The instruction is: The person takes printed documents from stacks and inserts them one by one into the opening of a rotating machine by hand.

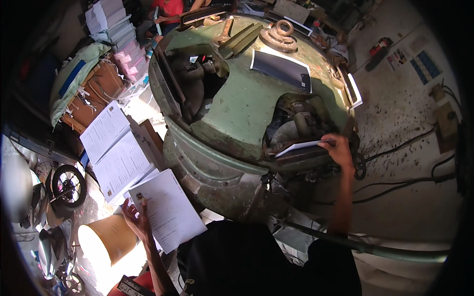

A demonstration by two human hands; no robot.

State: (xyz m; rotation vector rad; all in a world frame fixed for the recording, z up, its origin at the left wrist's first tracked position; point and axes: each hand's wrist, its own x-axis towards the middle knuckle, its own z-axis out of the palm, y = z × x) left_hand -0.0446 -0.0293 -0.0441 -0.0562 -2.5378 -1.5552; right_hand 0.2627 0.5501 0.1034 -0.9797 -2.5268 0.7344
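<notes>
My left hand (137,217) grips the left edge of a stack of printed sheets (170,209), thumb on top and the other fingers curled at the edge. Just beyond it, more stacks of printed pages (118,165) lie fanned in a row. My right hand (339,150) pinches the right end of a thin white booklet (298,145). That booklet is seen nearly edge-on, at the near opening of a large round green machine (237,108). Metal parts (301,116) show inside the opening. How deep the booklet sits there cannot be made out.
A dark printed sheet (281,70) and an eyebolt (284,32) are on the machine's top. A yellow drum (108,237) stands at left. Tall paper stacks (116,34) and a person in red (170,10) are behind. A metal bar (375,246) crosses at lower right.
</notes>
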